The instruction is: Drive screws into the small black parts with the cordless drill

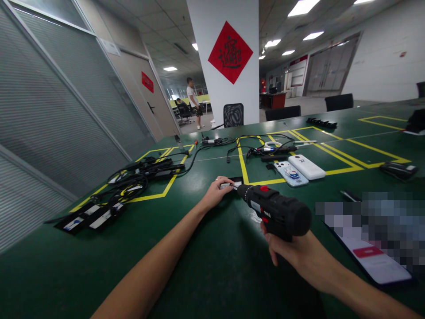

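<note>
My right hand (pixel 287 246) is wrapped round the grip of a black cordless drill (pixel 270 206) with red buttons. The drill points away from me, its chuck and thin bit reaching toward my left hand (pixel 216 191). The left fingers are closed on a small black-and-silver part (pixel 236 180) at the table's middle. Drill tip and part meet beside my fingertips; whether the bit sits in a screw is too small to tell. My left hand hides some of the part.
Black cables and devices (pixel 142 173) lie at left on the green table (pixel 199 266). To the right are a patterned phone (pixel 291 173), a white power bank (pixel 307 167) and a large phone or tablet (pixel 381 261). Cabled tools (pixel 272 149) lie farther back. A person (pixel 193 102) stands in the distance.
</note>
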Demonstrator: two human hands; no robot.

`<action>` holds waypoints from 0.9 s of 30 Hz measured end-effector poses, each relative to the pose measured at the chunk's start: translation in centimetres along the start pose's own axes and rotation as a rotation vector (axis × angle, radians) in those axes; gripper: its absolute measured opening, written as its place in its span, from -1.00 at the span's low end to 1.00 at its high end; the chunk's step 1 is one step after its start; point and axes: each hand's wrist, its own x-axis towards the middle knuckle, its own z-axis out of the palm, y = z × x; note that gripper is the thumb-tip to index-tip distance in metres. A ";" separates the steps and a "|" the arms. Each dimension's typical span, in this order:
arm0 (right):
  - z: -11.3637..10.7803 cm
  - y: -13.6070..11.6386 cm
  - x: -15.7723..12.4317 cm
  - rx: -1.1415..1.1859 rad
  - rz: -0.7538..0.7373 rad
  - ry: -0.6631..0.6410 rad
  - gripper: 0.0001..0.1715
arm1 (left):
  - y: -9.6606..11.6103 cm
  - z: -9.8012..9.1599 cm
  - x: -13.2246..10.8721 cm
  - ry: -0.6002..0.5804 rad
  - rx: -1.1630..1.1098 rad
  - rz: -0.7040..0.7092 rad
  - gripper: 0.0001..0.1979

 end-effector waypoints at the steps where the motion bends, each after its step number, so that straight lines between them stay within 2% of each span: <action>1: 0.0 0.0 0.0 -0.001 -0.004 -0.002 -0.86 | 0.0 0.0 0.0 0.000 0.000 0.001 -0.76; 27: 0.1 -0.1 0.0 0.050 -0.014 0.012 -0.82 | -0.1 -0.1 0.0 -0.001 -0.016 0.000 -0.76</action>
